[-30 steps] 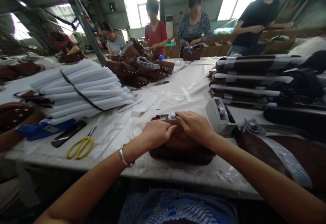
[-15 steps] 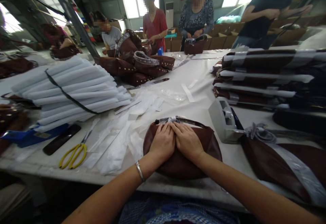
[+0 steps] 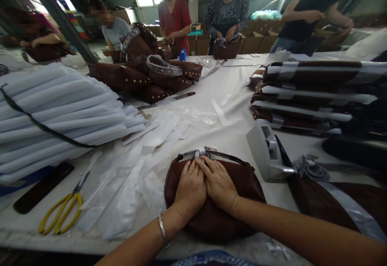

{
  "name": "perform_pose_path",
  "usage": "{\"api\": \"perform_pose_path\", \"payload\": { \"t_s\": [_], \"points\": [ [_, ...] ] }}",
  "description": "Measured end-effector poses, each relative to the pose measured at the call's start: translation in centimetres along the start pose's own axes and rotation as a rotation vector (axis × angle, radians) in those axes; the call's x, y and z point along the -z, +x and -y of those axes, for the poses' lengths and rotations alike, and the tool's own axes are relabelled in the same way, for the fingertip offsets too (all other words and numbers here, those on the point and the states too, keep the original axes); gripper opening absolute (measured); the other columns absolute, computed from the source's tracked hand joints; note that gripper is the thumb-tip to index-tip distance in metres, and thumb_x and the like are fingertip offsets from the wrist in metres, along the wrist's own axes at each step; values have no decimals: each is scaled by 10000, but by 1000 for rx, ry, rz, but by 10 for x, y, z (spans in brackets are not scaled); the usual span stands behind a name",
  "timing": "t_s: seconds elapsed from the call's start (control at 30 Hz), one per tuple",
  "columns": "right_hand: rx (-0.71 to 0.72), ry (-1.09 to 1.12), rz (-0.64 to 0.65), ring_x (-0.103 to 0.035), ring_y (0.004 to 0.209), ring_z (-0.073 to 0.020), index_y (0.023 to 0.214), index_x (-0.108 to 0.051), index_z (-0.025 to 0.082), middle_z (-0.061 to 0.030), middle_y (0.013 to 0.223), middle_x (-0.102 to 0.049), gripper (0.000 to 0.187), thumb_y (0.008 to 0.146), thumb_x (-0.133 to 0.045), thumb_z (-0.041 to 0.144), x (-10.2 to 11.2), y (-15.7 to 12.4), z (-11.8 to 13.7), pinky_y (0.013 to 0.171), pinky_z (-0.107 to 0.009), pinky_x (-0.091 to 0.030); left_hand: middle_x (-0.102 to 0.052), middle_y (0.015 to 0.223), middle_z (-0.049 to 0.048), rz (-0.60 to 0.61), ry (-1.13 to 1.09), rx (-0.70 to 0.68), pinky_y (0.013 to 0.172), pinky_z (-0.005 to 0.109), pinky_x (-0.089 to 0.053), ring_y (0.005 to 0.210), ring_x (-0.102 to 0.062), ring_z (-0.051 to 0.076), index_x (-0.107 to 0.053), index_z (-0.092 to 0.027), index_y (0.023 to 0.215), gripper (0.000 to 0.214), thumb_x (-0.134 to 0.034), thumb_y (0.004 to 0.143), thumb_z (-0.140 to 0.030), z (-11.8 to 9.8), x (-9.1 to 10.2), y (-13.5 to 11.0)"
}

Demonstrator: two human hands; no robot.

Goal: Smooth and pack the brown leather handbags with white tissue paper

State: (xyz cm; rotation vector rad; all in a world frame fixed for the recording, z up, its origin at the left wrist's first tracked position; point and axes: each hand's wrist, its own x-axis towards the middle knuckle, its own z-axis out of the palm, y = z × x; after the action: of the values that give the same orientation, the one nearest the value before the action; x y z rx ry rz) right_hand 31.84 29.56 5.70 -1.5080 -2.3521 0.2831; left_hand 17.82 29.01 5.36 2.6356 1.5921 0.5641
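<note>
A dark brown leather handbag [image 3: 248,177] lies on the white-covered table in front of me. Its strap [image 3: 226,155], partly wrapped in clear plastic, runs along the far edge of the bag. Flat on top of the bag rests my left hand [image 3: 191,183], fingers stretched out toward the strap. Beside it and touching it, my right hand [image 3: 220,181] also presses flat on the leather with its fingers extended. Neither hand grips anything. What lies under the palms is hidden.
To the left are yellow-handled scissors [image 3: 62,211], a dark phone-like slab [image 3: 44,187] and stacked white padding sheets [image 3: 60,113]. A grey tape dispenser [image 3: 263,151] stands right, near stacked wrapped bags [image 3: 305,92]. More brown bags [image 3: 145,74] are piled ahead. Several people work beyond.
My view has shifted, so the scissors and padding stack sit further left and the bag lower. Both hands stay flat on the bag, in nearly the same pose.
</note>
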Motion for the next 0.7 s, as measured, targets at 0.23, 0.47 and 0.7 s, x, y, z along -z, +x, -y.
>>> {"api": "perform_pose_path", "payload": {
  "t_s": [0.23, 0.47, 0.7],
  "points": [
    [3, 132, -57, -425, 1366, -231, 1469, -442, 229, -108, 1495, -459, 622, 872, -432, 56, -10, 1, -8, 1161, -474, -355, -568, 1421, 96, -31, -42, 31, 1193, 422, -337, 1344, -487, 201, -490, -100, 1392, 450, -394, 954, -137, 0, -6, 1],
    [15, 195, -123, -451, 1338, -240, 1462, -450, 254, -93, 1489, -465, 600, 890, -440, 74, -18, 0, -13, 1144, -484, -378, -557, 1433, 97, -25, -75, 48, 1198, 438, -328, 1357, -472, 213, -483, -107, 1402, 455, -406, 954, -134, 0, -9, 2],
    [32, 192, -152, -473, 1320, -231, 1424, -501, 237, -92, 1469, -491, 550, 898, -430, 92, -21, 1, -14, 1141, -459, -379, -587, 1389, 127, -42, -107, 43, 1197, 455, -320, 1344, -484, 222, -525, -101, 1357, 418, -428, 952, -130, -4, -9, 1]
  ]
}}
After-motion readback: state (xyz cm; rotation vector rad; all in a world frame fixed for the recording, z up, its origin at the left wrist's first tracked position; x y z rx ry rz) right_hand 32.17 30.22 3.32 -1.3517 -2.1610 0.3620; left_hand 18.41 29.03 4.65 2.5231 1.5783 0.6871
